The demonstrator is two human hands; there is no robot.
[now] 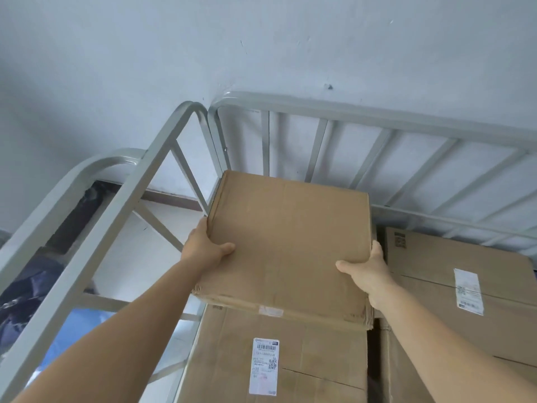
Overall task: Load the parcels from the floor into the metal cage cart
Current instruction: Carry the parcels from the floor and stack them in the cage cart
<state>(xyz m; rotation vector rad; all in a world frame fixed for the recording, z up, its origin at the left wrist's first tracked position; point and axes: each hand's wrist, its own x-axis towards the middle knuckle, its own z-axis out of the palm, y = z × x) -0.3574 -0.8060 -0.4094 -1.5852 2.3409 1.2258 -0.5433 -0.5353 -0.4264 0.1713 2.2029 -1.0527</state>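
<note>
A plain brown cardboard parcel (287, 242) sits high in the back left corner of the grey metal cage cart (377, 114), resting on a labelled box (279, 359) below it. My left hand (203, 245) grips its left edge with the thumb on top. At the parcel's right edge my right hand (369, 271) holds it, thumb lying across the top face. Another large labelled box (453, 286) lies to the right inside the cart.
The cart's left side frame (122, 199) and back rail stand close to a pale wall (261, 39). Beyond the left frame are dark bags (26, 289) and something blue on the floor. A second cage frame (72, 181) curves outside on the left.
</note>
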